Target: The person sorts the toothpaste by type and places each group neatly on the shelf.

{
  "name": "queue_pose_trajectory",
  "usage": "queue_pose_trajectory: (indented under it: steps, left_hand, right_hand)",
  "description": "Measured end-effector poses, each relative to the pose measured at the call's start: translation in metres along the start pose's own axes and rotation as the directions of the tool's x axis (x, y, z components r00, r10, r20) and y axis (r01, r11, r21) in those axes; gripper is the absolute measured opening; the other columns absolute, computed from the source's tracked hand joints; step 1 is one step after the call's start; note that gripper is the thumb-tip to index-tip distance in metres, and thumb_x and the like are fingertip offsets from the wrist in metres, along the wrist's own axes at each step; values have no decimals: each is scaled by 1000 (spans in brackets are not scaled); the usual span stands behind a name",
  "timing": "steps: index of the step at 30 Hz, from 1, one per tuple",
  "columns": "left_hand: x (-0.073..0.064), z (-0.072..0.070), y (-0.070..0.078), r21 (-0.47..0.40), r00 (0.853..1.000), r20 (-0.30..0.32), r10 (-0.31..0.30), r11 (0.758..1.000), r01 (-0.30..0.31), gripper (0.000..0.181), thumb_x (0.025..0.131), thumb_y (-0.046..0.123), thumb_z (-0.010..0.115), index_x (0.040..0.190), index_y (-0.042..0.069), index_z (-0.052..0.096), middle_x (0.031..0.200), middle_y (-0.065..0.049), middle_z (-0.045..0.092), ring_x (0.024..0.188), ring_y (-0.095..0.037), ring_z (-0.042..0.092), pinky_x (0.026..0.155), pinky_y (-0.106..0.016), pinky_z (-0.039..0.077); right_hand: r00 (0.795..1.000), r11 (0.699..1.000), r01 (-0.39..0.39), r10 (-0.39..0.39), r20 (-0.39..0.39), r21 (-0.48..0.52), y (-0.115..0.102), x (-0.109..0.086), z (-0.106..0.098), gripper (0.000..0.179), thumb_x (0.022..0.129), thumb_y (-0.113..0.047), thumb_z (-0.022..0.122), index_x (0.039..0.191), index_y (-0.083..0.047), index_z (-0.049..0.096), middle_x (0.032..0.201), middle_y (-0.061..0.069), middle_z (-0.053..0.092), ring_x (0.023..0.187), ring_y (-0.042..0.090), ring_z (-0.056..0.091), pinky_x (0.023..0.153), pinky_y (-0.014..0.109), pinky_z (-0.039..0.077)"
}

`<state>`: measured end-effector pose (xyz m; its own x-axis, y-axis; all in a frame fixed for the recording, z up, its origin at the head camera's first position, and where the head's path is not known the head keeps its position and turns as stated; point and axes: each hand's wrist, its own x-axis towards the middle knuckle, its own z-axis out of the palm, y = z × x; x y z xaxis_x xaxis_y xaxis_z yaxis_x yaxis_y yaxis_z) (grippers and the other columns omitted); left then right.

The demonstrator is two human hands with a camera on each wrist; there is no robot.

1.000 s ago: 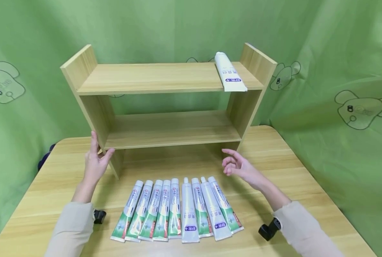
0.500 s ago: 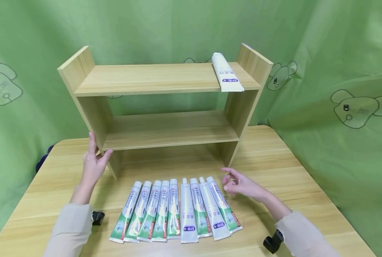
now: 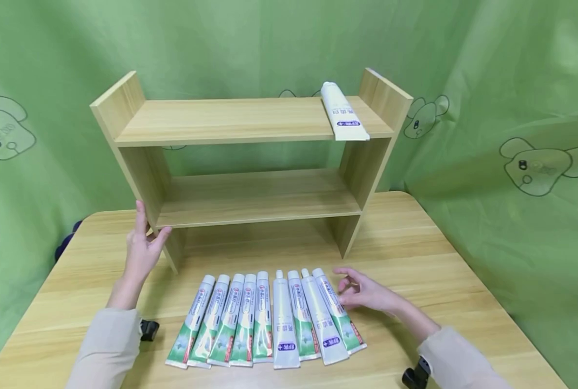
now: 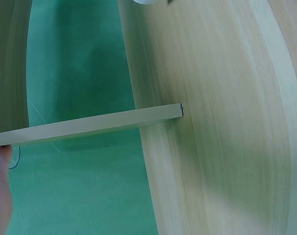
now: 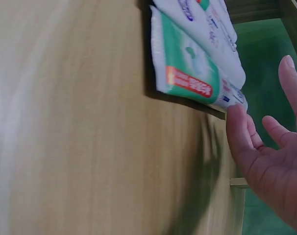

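A wooden two-tier rack [image 3: 260, 197] stands on the table. My left hand [image 3: 140, 251] holds its left side panel, the thumb at the front end of the lower shelf and the fingers along the outside. In the left wrist view the thumb [image 4: 0, 181] lies against the shelf board's edge. My right hand [image 3: 367, 289] is beside the cap end of the rightmost green-and-white toothpaste tube [image 3: 338, 310], fingers loosely bent and nothing held. The right wrist view shows that tube [image 5: 190, 68] near the thumb; contact is uncertain. A white-and-purple toothpaste tube [image 3: 343, 111] lies on the top shelf, right side.
Several toothpaste tubes lie in a row before the rack, caps toward it; green-and-white ones [image 3: 233, 319] fill the left, with two white-and-purple ones [image 3: 284, 319] farther right. A green curtain [image 3: 488, 97] surrounds the wooden table [image 3: 444, 281].
My right hand has come down and nearer, from beside the rack's right leg to the rightmost tube. The left hand stays on the rack. The tubes have not moved.
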<state>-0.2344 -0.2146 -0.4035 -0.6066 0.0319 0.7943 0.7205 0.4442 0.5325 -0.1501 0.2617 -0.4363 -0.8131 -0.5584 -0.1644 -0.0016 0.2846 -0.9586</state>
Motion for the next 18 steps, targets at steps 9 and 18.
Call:
queue_pose_trajectory:
  steps: [9, 18]
  left_hand:
    - [0, 1, 2, -25, 1000, -3, -10, 1000, 10, 85, 85, 1, 61, 147, 29, 11, 129, -39, 37, 100, -60, 46, 81, -4, 44]
    - [0, 1, 2, -15, 1000, -3, 10, 1000, -10, 86, 84, 0, 62, 147, 30, 11, 125, -41, 40, 98, -60, 48, 82, -4, 44]
  right_hand:
    - [1000, 991, -8, 8, -1, -136, 8, -3, 7, 74, 78, -7, 69, 132, 14, 23, 94, 23, 46, 75, 16, 51, 64, 21, 54]
    - [995, 965, -54, 31, -92, -255, 5, 0, 17, 76, 73, -10, 73, 130, 14, 28, 88, 14, 50, 69, 14, 48, 59, 19, 50]
